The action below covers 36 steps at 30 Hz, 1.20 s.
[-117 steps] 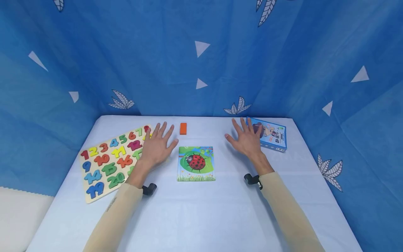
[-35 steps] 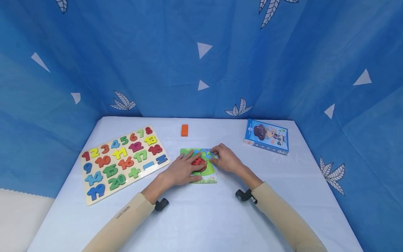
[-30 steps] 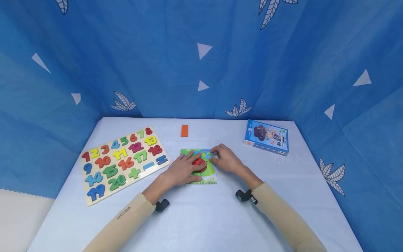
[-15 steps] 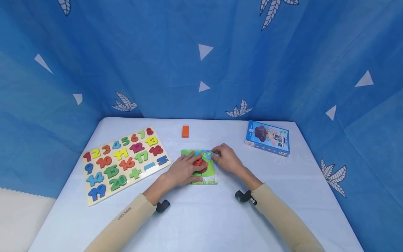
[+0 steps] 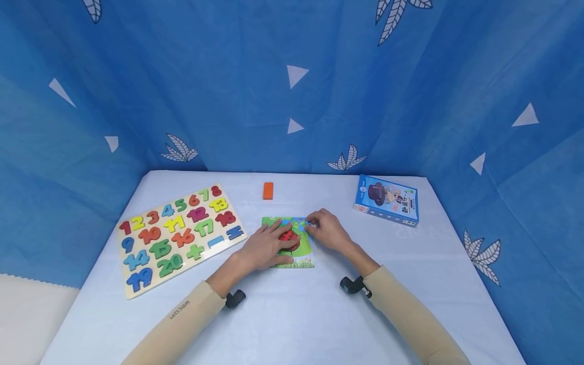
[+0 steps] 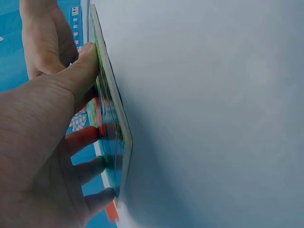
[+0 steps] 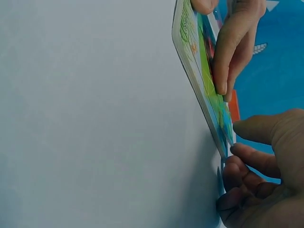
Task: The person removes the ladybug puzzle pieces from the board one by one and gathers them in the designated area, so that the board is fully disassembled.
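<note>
A square ladybug jigsaw puzzle [image 5: 304, 249] lies flat on the white-covered table, partly hidden by both hands. Spread across its left side, my left hand [image 5: 262, 250] presses down with straight fingers. My right hand [image 5: 330, 232] is at the upper right corner, its fingers curled. In the right wrist view, thumb and index finger of the right hand [image 7: 273, 161] pinch the edge at the puzzle's [image 7: 204, 78] corner. The left wrist view shows the left thumb and fingertips resting on the puzzle's [image 6: 116, 102] face.
A wooden number board [image 5: 175, 276] with coloured numerals lies to the left. An orange block [image 5: 268, 191] is behind the puzzle. At the back right lies a blue game box [image 5: 390, 198]. Blue patterned cloth [image 5: 237, 91] rises behind and beside the table.
Since the oldest frame, both hands have come inward from beside the puzzle onto it, left on its face, right at its corner. Over the last second they have barely moved.
</note>
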Each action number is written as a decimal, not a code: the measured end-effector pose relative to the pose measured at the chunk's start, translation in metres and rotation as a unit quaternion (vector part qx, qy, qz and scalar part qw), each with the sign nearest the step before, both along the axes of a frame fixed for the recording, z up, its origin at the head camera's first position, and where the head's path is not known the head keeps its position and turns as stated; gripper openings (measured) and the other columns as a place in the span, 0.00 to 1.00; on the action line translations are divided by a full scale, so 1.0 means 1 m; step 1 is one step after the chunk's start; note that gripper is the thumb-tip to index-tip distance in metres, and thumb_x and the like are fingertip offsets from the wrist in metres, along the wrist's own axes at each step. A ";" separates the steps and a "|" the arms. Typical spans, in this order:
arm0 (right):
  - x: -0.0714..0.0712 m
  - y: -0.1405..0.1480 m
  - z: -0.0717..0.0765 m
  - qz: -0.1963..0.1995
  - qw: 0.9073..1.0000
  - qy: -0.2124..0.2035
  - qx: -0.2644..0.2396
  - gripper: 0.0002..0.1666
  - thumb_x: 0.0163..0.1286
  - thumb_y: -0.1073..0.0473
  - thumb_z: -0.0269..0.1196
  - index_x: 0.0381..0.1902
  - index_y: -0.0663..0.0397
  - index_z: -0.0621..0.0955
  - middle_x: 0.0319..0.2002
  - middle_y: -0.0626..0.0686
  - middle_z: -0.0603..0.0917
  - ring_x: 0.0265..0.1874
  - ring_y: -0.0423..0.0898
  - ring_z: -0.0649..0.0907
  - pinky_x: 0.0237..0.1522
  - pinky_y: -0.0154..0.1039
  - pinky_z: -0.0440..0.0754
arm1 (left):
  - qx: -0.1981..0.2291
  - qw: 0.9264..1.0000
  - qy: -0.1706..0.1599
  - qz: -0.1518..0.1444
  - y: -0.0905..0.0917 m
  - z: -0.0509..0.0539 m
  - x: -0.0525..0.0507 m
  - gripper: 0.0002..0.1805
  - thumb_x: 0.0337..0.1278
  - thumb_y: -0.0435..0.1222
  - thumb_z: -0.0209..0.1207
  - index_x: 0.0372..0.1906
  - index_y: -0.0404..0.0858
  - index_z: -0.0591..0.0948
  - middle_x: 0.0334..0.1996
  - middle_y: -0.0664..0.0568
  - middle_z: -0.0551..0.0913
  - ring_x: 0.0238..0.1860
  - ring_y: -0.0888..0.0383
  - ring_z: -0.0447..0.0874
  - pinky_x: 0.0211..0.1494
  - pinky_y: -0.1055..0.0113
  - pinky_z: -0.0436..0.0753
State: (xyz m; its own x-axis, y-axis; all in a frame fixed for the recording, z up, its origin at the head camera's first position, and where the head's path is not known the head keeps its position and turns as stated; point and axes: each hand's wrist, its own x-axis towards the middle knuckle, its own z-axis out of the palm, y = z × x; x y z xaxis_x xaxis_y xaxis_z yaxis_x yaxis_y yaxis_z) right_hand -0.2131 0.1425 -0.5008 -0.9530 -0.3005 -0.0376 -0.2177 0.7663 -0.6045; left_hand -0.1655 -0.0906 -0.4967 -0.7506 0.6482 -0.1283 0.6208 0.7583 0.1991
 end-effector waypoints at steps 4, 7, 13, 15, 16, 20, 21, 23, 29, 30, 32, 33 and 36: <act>-0.001 0.001 0.000 -0.011 0.999 -0.007 -0.035 0.14 0.68 0.56 0.67 0.49 0.54 0.84 0.37 0.49 0.80 0.35 0.44 0.77 0.37 0.39 0.78 | -0.001 1.000 0.002 0.002 0.000 0.000 0.000 0.34 0.65 0.65 0.53 0.74 0.62 0.69 0.80 0.49 0.55 0.80 0.42 0.48 0.75 0.40 0.59; -0.002 0.002 -0.001 -0.019 0.997 -0.020 -0.069 0.11 0.68 0.56 0.67 0.47 0.52 0.83 0.36 0.49 0.82 0.35 0.44 0.79 0.38 0.40 0.79 | 0.000 1.000 0.001 0.002 0.000 0.000 0.000 0.34 0.65 0.65 0.53 0.74 0.62 0.69 0.80 0.49 0.55 0.80 0.42 0.48 0.75 0.39 0.59; -0.002 0.004 -0.001 -0.032 0.992 -0.046 -0.113 0.08 0.68 0.57 0.66 0.44 0.50 0.82 0.35 0.47 0.84 0.34 0.44 0.81 0.38 0.40 0.79 | 0.008 1.000 -0.003 0.002 0.000 0.000 0.000 0.34 0.65 0.64 0.53 0.74 0.61 0.69 0.80 0.48 0.55 0.80 0.41 0.48 0.75 0.39 0.59; -0.002 0.004 -0.001 -0.031 0.991 -0.051 -0.121 0.08 0.69 0.56 0.65 0.44 0.50 0.81 0.34 0.47 0.85 0.33 0.44 0.81 0.37 0.39 0.79 | 0.008 1.000 -0.005 0.003 0.000 0.001 0.000 0.34 0.65 0.64 0.53 0.74 0.61 0.69 0.80 0.49 0.55 0.80 0.42 0.48 0.75 0.39 0.59; -0.002 0.004 -0.001 -0.030 0.990 -0.053 -0.125 0.08 0.69 0.56 0.65 0.44 0.50 0.81 0.33 0.46 0.85 0.32 0.44 0.81 0.36 0.39 0.78 | 0.007 1.000 -0.005 0.004 0.000 0.000 0.000 0.34 0.65 0.64 0.53 0.74 0.62 0.68 0.80 0.49 0.54 0.80 0.42 0.48 0.75 0.39 0.58; -0.002 0.005 -0.002 -0.024 0.988 -0.058 -0.142 0.09 0.70 0.56 0.65 0.45 0.51 0.81 0.30 0.46 0.86 0.30 0.44 0.81 0.36 0.39 0.76 | 0.003 1.000 -0.008 0.005 -0.001 0.000 0.000 0.34 0.65 0.65 0.53 0.74 0.62 0.68 0.80 0.50 0.54 0.80 0.43 0.47 0.76 0.39 0.57; -0.002 0.005 -0.002 -0.024 0.987 -0.060 -0.147 0.09 0.70 0.56 0.65 0.45 0.51 0.81 0.29 0.47 0.86 0.29 0.45 0.81 0.35 0.39 0.75 | 0.004 1.000 -0.008 0.005 -0.001 0.000 0.000 0.34 0.65 0.65 0.53 0.74 0.62 0.68 0.80 0.50 0.54 0.80 0.43 0.47 0.76 0.40 0.57; -0.001 0.006 -0.002 -0.022 0.986 -0.063 -0.156 0.09 0.70 0.56 0.65 0.45 0.51 0.81 0.29 0.48 0.87 0.29 0.45 0.80 0.36 0.40 0.75 | 0.004 1.000 -0.008 0.005 -0.001 -0.001 0.000 0.34 0.65 0.65 0.53 0.74 0.63 0.68 0.80 0.50 0.53 0.80 0.43 0.47 0.76 0.40 0.57; -0.001 0.007 -0.003 -0.028 0.982 -0.070 -0.171 0.09 0.71 0.57 0.64 0.46 0.51 0.81 0.30 0.48 0.86 0.30 0.46 0.80 0.35 0.39 0.75 | 0.007 1.000 -0.004 0.003 -0.001 -0.001 0.000 0.34 0.65 0.65 0.53 0.74 0.62 0.68 0.80 0.49 0.54 0.80 0.42 0.47 0.75 0.39 0.58; -0.001 0.008 -0.003 -0.030 0.982 -0.071 -0.172 0.08 0.71 0.57 0.64 0.46 0.51 0.81 0.30 0.48 0.86 0.29 0.46 0.80 0.34 0.39 0.75 | 0.008 1.000 -0.003 0.002 -0.001 -0.001 0.000 0.34 0.65 0.64 0.53 0.74 0.62 0.69 0.80 0.49 0.54 0.80 0.42 0.48 0.75 0.39 0.58; -0.002 0.009 -0.003 -0.033 0.981 -0.075 -0.176 0.08 0.71 0.57 0.64 0.46 0.50 0.81 0.31 0.48 0.86 0.29 0.47 0.80 0.32 0.38 0.76 | 0.009 1.000 -0.003 0.003 -0.001 -0.001 0.000 0.34 0.65 0.64 0.53 0.74 0.62 0.69 0.80 0.50 0.54 0.80 0.42 0.48 0.75 0.38 0.58; -0.002 0.010 -0.002 -0.035 0.980 -0.078 -0.178 0.08 0.71 0.57 0.64 0.47 0.50 0.81 0.31 0.48 0.86 0.29 0.47 0.80 0.32 0.38 0.77 | 0.008 1.000 -0.002 0.003 -0.001 -0.002 0.000 0.34 0.65 0.65 0.53 0.74 0.62 0.69 0.80 0.50 0.54 0.80 0.42 0.48 0.75 0.39 0.58; -0.003 0.014 -0.001 -0.042 0.977 -0.088 -0.189 0.09 0.72 0.57 0.64 0.48 0.51 0.80 0.33 0.51 0.86 0.30 0.48 0.82 0.32 0.38 0.80 | 0.005 1.000 -0.001 0.002 -0.001 -0.002 0.000 0.34 0.65 0.65 0.52 0.74 0.62 0.69 0.80 0.49 0.54 0.80 0.42 0.48 0.75 0.39 0.58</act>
